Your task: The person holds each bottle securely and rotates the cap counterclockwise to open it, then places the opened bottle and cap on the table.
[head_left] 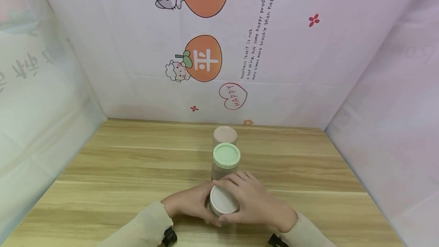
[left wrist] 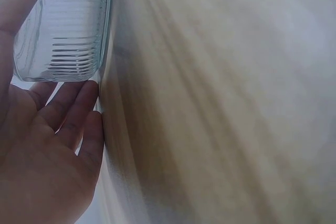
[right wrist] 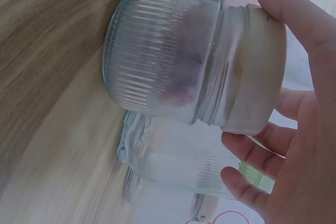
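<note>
Three ribbed glass jars line our wood-grain counter (head_left: 120, 163); our left hand (head_left: 186, 203) and right hand (head_left: 255, 201) curl fingers around the nearest, white-lidded jar (head_left: 223, 201).

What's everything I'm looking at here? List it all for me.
Jar with white lid: 1, ribbed clear glass, nearest, between both hands.
Jar with green lid: 1, clear glass, just behind it.
Jar with pink lid: 1, farthest in the row.
Table: 1, light wood.
Backdrop: white sheet with orange cartoon prints, behind the table.
Left hand: holds the jar's body.
Right hand: fingers curled round the white lid.
</note>
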A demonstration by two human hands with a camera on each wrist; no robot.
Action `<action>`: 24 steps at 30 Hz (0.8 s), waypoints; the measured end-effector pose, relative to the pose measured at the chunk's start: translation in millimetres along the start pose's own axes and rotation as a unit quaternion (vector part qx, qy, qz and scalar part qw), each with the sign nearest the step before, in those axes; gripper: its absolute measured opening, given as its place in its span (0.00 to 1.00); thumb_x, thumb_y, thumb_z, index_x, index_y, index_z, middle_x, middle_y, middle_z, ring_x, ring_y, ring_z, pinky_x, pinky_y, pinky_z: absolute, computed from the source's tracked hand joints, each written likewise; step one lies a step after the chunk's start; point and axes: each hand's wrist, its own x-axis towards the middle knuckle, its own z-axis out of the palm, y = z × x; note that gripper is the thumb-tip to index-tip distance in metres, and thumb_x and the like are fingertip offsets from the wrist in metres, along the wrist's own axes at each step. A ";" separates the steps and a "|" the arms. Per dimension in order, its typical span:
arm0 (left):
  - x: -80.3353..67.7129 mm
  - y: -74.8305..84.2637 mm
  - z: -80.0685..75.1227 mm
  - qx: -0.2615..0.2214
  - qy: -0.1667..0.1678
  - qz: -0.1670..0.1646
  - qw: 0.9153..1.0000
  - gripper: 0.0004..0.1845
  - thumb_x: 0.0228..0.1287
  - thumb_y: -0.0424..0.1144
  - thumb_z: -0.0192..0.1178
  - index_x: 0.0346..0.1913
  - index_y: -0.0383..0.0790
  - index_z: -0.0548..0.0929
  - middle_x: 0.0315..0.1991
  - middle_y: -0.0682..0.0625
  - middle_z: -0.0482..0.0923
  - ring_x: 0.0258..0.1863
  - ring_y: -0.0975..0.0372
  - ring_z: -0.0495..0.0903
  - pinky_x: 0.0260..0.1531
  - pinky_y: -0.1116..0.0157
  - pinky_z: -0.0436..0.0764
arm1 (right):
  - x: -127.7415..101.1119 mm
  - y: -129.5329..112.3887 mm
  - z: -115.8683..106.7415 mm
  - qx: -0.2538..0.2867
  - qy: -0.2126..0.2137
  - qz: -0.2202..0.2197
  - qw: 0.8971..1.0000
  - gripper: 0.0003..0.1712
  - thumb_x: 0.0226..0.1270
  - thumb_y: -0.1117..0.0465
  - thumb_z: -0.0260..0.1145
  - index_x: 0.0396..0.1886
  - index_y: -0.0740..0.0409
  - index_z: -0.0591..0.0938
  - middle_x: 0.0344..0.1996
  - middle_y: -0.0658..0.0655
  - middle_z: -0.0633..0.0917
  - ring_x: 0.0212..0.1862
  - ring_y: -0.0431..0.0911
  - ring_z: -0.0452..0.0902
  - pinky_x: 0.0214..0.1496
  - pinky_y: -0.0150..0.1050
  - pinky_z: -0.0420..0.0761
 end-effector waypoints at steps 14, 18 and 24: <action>-1.1 -4.1 0.1 -0.009 -0.004 -0.022 1.000 0.54 0.52 0.48 0.79 0.77 0.62 0.54 0.69 0.60 0.65 0.66 0.64 0.67 0.68 0.60 0.65 | -2.2 5.9 -12.5 0.046 0.017 -0.019 0.999 0.45 0.56 0.34 0.73 0.70 0.47 0.73 0.57 0.43 0.77 0.59 0.41 0.72 0.55 0.45 0.78; -1.6 -5.0 -0.2 -0.006 -0.005 -0.023 1.000 0.52 0.53 0.48 0.78 0.76 0.60 0.56 0.68 0.59 0.66 0.66 0.64 0.67 0.68 0.60 0.65 | -3.3 8.3 -18.5 0.041 0.021 -0.025 0.999 0.45 0.57 0.34 0.72 0.70 0.48 0.73 0.57 0.45 0.77 0.58 0.42 0.74 0.53 0.44 0.80; -3.2 -5.8 0.0 -0.004 -0.006 -0.030 1.000 0.45 0.55 0.49 0.77 0.71 0.57 0.61 0.66 0.59 0.68 0.65 0.64 0.68 0.67 0.61 0.67 | -7.3 11.1 -21.5 0.048 0.009 -0.008 0.999 0.46 0.56 0.33 0.73 0.71 0.46 0.71 0.60 0.47 0.75 0.57 0.42 0.74 0.51 0.43 0.81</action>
